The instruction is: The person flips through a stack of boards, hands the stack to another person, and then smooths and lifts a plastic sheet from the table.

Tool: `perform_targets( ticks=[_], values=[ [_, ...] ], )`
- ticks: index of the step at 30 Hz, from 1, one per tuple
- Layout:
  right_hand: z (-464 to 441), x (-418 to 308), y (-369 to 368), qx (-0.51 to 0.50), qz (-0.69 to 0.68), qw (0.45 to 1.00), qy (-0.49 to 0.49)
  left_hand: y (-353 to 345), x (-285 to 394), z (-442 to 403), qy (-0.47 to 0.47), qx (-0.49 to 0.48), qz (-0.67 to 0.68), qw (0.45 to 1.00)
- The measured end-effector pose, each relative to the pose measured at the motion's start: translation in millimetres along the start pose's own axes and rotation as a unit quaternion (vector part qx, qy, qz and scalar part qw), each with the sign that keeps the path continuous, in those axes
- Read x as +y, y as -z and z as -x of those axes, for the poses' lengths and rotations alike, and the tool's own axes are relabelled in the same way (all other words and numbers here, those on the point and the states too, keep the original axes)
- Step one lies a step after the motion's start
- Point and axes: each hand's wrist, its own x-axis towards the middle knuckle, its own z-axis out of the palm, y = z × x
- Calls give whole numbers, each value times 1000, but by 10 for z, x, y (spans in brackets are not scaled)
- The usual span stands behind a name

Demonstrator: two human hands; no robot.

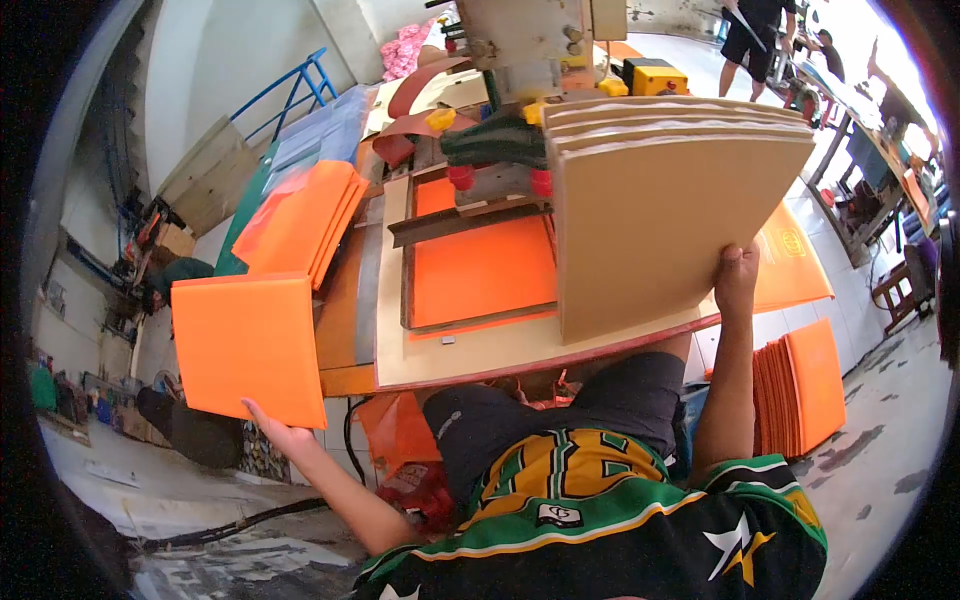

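Note:
My left hand [283,432] is closed on the lower edge of an orange plastic folder [248,345], its thumb in front and the other fingers hidden behind. On the other side, my right hand [737,280] grips the right edge of several brown boards [670,220], which stand upright and slightly fanned at the top. Between the hands, an orange sheet [485,268] lies inside a dark metal frame [408,285] on a cream board [450,365]. More orange folders [310,222] are stacked just beyond the one in my left hand.
A press machine [525,45] rises over the far side of the table. An orange folder with a printed mark [790,262] lies at the right, above a thick orange stack [795,390]. Clear plastic sheets [318,135] lie at the back left. Another person [755,45] stands in the background.

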Motion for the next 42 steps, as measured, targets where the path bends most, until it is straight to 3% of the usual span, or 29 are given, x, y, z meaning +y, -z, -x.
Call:
perform_targets(
  ticks=[4,5,7,8,9,10,12,15,23,31,34,35,37,38,40,42],
  values=[
    [-5,-60,-32,-16,14,1000,-11,294,-43,-44,-17,52,-25,998],
    [7,-111,-129,23,-37,999,14,368,-35,-55,-16,54,-25,998],
    [4,89,-75,14,-45,999,-9,601,-59,-173,-7,136,-41,990],
    [25,84,-7,9,-49,998,-35,1001,-80,-350,1,120,-41,992],
    [41,83,60,4,-53,997,-60,738,-19,-185,-21,135,-78,988],
    [62,-9,19,1,-52,995,-89,1288,-54,-468,16,117,-88,989],
    [43,19,61,-21,-25,997,-76,1444,-68,-520,-29,80,-114,990],
    [-2,-23,-6,-52,-71,996,-25,854,-3,-202,-7,191,-109,976],
    [44,83,51,-77,-85,991,-63,970,-140,-312,-18,183,-145,972],
    [62,-49,-31,-54,-81,995,-30,811,-208,-313,-51,178,-209,960],
    [72,-34,-46,-46,-107,992,-46,658,-270,-245,-121,198,-300,925],
    [77,-18,-41,-46,-120,990,-56,577,-306,-198,-192,219,-364,884],
    [72,-18,-34,-44,-122,990,-60,280,-344,-18,-329,209,-440,809],
    [82,-23,-14,-52,-125,989,-67,113,-350,91,-363,172,-442,802],
    [85,-33,30,-61,-121,989,-58,-368,-477,422,-363,26,-411,836],
    [79,-47,42,-68,-120,989,-48,-1021,-678,775,-296,-214,-367,856]
  ],
)
